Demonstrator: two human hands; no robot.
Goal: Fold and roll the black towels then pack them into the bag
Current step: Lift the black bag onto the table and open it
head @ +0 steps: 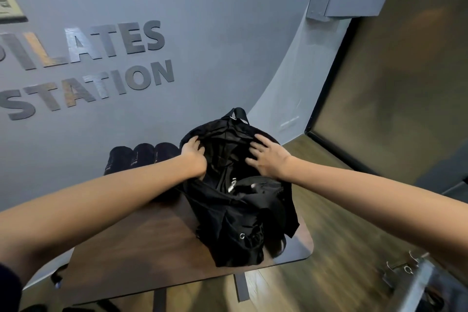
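The black bag [238, 197] lies on the wooden table [141, 248], its long axis running away from the person and its mouth at the far end. The left hand [193, 158] grips the mouth's left rim; the right hand [266, 156] rests on the right rim, fingers spread. Three rolled towels [141, 157] stand just left of the bag (nearest the left hand), so that hand would likely fetch them.

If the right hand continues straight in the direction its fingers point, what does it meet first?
Probably the bag's inner lining: the right hand lies open at the opening's right edge, fingers pointing inward. Depth is unclear.
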